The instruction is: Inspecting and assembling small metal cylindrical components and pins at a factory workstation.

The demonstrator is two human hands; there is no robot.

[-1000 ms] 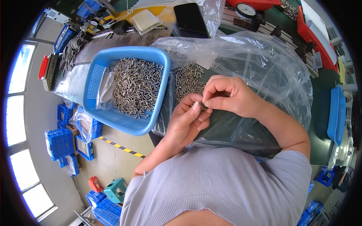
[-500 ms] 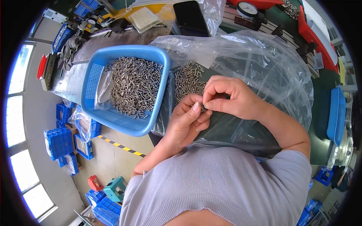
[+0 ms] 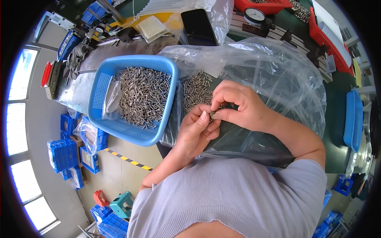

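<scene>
My left hand (image 3: 194, 133) is turned palm up with its fingers curled, its thumb and forefinger closed around small metal pieces that mostly hide behind the fingertips. Against it, my right hand (image 3: 243, 107) pinches a small dark metal pin (image 3: 212, 114) between thumb and fingers. The fingertips of both hands meet. Just beyond them, a heap of short metal pins (image 3: 196, 89) lies on plastic sheeting. To the left stands a blue plastic basket (image 3: 139, 139) holding a large mass of similar metal pins (image 3: 145, 97) and a clear plastic bag (image 3: 112, 99).
Clear plastic sheeting (image 3: 278, 79) covers much of the green tabletop. At the back are a black phone (image 3: 198, 27), a dial gauge (image 3: 254, 16) and a red basket (image 3: 331, 43). A blue tray (image 3: 352, 121) sits at the right edge; blue crates (image 3: 63, 152) stand on the floor left.
The view has shifted slightly, so the bench sits a little lower. Both hands stay together at the same spot, with small finger movements around the metal pin.
</scene>
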